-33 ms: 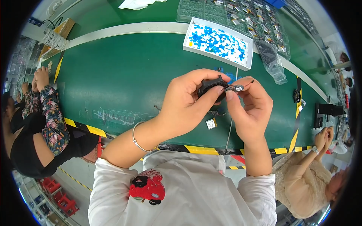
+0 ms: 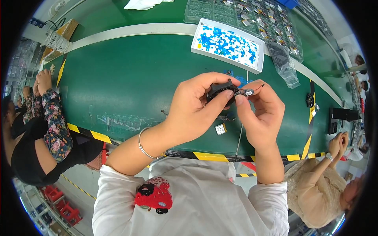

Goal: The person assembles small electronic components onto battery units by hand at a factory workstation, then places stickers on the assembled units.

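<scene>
A black plastic housing (image 2: 219, 93) is gripped between the thumb and fingers of my left hand (image 2: 193, 106), tilted above the green table. Close beside it, my right hand (image 2: 264, 112) pinches a small circuit board (image 2: 245, 92) with a white label. A thin red and black wire (image 2: 258, 87) sticks out from the board. The board's left end meets the housing; whether it sits inside, I cannot tell. Below the hands lies a silver square battery (image 2: 221, 129) with a yellow edge. Small dark parts near it are partly hidden.
A white box (image 2: 195, 46) of blue and white bits stands beyond my hands. Clear trays (image 2: 252, 19) of small parts and a plastic bag (image 2: 284, 67) lie behind. A round black part (image 2: 310, 100) rests at right. Co-workers sit on both sides.
</scene>
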`<state>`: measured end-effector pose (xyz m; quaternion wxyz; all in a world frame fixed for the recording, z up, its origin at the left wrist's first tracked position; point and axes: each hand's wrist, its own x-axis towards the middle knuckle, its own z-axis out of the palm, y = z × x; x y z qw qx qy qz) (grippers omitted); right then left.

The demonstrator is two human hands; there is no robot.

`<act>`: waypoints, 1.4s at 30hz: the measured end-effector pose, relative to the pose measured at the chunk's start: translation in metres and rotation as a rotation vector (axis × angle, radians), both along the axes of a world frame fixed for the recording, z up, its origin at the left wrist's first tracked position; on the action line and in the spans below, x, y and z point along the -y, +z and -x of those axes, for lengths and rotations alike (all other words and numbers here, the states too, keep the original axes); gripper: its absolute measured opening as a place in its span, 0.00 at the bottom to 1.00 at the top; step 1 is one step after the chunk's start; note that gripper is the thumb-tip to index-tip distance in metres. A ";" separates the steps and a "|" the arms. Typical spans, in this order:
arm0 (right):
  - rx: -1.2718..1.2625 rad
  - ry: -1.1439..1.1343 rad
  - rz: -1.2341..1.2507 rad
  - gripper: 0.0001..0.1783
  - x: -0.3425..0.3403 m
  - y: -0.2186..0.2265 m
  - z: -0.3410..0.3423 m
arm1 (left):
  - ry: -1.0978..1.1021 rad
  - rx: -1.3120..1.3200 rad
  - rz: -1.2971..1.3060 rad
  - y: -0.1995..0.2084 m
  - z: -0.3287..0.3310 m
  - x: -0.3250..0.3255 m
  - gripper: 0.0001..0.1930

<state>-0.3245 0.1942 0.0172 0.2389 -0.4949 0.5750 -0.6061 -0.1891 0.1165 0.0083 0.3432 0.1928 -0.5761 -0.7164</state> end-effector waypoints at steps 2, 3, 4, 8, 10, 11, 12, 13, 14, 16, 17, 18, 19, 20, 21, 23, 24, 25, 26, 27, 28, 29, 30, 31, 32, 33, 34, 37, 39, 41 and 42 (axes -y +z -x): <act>0.007 0.016 -0.017 0.06 -0.001 0.001 0.001 | 0.004 -0.009 0.026 -0.001 0.000 0.000 0.11; 0.014 0.032 -0.033 0.06 -0.001 0.003 0.001 | 0.009 -0.019 0.053 -0.001 0.000 0.000 0.11; 0.015 0.031 -0.033 0.06 -0.002 0.005 0.000 | 0.008 -0.019 0.053 0.000 -0.001 0.000 0.11; 0.189 0.075 -0.106 0.06 -0.002 0.007 -0.001 | -0.012 0.017 0.046 0.001 -0.002 0.002 0.09; 0.151 0.077 -0.104 0.06 -0.003 0.006 0.000 | -0.007 0.045 0.062 0.001 -0.001 0.003 0.08; 0.150 0.096 -0.112 0.06 -0.004 0.006 0.000 | -0.007 0.094 0.087 0.002 -0.002 0.004 0.08; 0.149 0.119 -0.118 0.07 -0.004 0.006 0.000 | -0.004 0.145 0.114 0.003 -0.003 0.004 0.07; 0.151 0.119 -0.118 0.07 -0.005 0.008 -0.001 | -0.004 0.146 0.114 0.005 -0.004 0.005 0.07; 0.148 0.094 -0.116 0.07 -0.005 0.010 -0.003 | -0.029 0.138 0.081 0.006 -0.005 0.007 0.06; 0.146 0.066 -0.112 0.07 -0.005 0.009 -0.003 | -0.057 0.130 0.049 0.007 -0.006 0.010 0.06; 0.167 0.045 -0.070 0.07 -0.003 0.003 -0.002 | -0.095 0.088 -0.031 0.006 -0.005 0.012 0.06; 0.189 0.026 -0.030 0.07 -0.002 0.000 -0.001 | -0.131 0.046 -0.113 0.006 -0.005 0.014 0.07; 0.191 0.025 -0.030 0.07 -0.001 0.000 0.000 | -0.132 0.048 -0.114 0.006 -0.005 0.014 0.07; 0.216 0.053 -0.041 0.07 -0.001 0.002 0.001 | -0.149 -0.009 -0.212 0.006 -0.005 0.015 0.08; 0.242 0.079 -0.053 0.07 -0.001 0.003 0.002 | -0.168 -0.066 -0.310 0.006 -0.004 0.015 0.08; 0.262 0.092 -0.062 0.07 0.001 0.007 0.003 | -0.148 -0.050 -0.327 0.012 -0.004 0.013 0.08; 0.280 0.108 -0.070 0.07 0.001 0.008 0.002 | -0.125 -0.035 -0.341 0.014 -0.004 0.012 0.08; 0.283 0.105 -0.072 0.07 0.000 0.007 0.002 | -0.127 -0.031 -0.344 0.012 -0.004 0.012 0.08; 0.279 0.110 -0.054 0.07 0.000 0.007 0.001 | -0.135 -0.017 -0.325 0.011 -0.004 0.013 0.08; 0.275 0.116 -0.036 0.07 0.000 0.006 0.000 | -0.142 -0.002 -0.305 0.010 -0.005 0.014 0.08; 0.279 0.115 -0.038 0.07 0.000 0.006 0.000 | -0.143 0.002 -0.308 0.009 -0.005 0.014 0.08; 0.272 0.124 -0.043 0.06 -0.001 0.007 0.001 | -0.153 -0.006 -0.326 0.008 -0.005 0.015 0.09; 0.264 0.132 -0.046 0.06 -0.001 0.008 0.001 | -0.165 -0.015 -0.342 0.008 -0.005 0.015 0.09; 0.266 0.129 -0.047 0.06 -0.002 0.008 0.001 | -0.168 -0.013 -0.343 0.009 -0.005 0.015 0.09; 0.258 0.130 -0.035 0.06 -0.002 0.008 0.002 | -0.174 -0.023 -0.344 0.009 -0.005 0.015 0.09; 0.251 0.134 -0.023 0.07 -0.002 0.007 0.002 | -0.177 -0.032 -0.345 0.008 -0.005 0.015 0.09; 0.254 0.135 -0.024 0.07 -0.002 0.006 0.002 | -0.176 -0.029 -0.346 0.009 -0.006 0.015 0.09; 0.244 0.136 -0.003 0.07 -0.003 0.008 0.001 | -0.176 0.015 -0.354 0.011 -0.006 0.015 0.10; 0.199 0.143 -0.018 0.08 -0.003 0.009 0.002 | -0.186 0.010 -0.357 0.011 -0.006 0.015 0.10; 0.180 0.148 -0.047 0.07 -0.006 0.009 0.002 | -0.182 0.002 -0.377 0.010 -0.006 0.015 0.10; 0.160 0.155 -0.074 0.07 -0.006 0.010 0.002 | -0.177 -0.007 -0.394 0.010 -0.006 0.016 0.10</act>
